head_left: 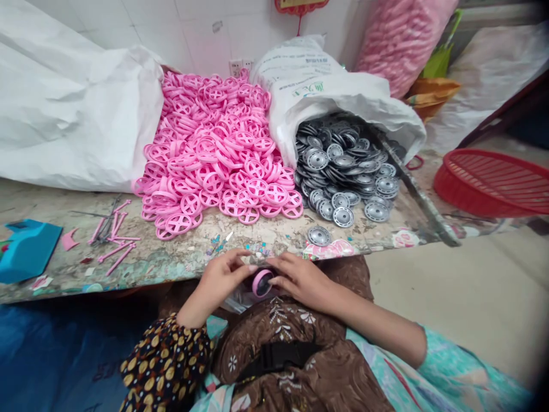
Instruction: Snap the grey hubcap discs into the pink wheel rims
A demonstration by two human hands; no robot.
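Left grip [218, 283], right grip [300, 280] on pink wheel [257, 284]

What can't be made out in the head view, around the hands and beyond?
- Pink wheel: most of it hidden by the left hand and right hand.
- Clear plastic bag: mostly hidden beneath the hands.
- White sack: printing too small and blurred to read.
- Pink-filled bag: cut off by the top edge.

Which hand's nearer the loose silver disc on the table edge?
Right hand: nearer, just in front of the silver disc, on the person's side of the table edge. Left hand: farther, off to the disc's left, across the pink wheel held between both hands.
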